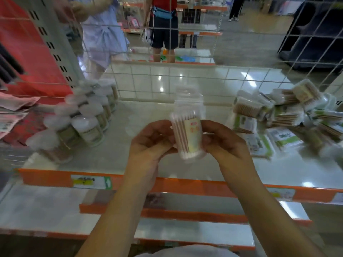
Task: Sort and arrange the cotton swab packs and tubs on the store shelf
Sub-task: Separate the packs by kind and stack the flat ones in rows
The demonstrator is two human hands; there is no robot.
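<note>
Above the shelf's [148, 130] bare middle, I hold one clear tub of cotton swabs [188, 134] upright between both hands. My left hand [150, 143] curls its fingers round the tub's left side, my right hand [222, 143] pinches the right side with thumb and fingers. Tub has wooden-stick swabs and a pale label with red print, lid end up, blurred. On shelf left, rows of similar white-capped tubs [81, 123] stand close together, front ones tilted. On shelf right, a loose heap of swab packs [282, 119], some with green labels, lying flat and overlapping. Orange shelf edge [176, 184] with price tags runs below my wrists. Wire grid [167, 78] backs the shelf; people stand in the aisle beyond
</note>
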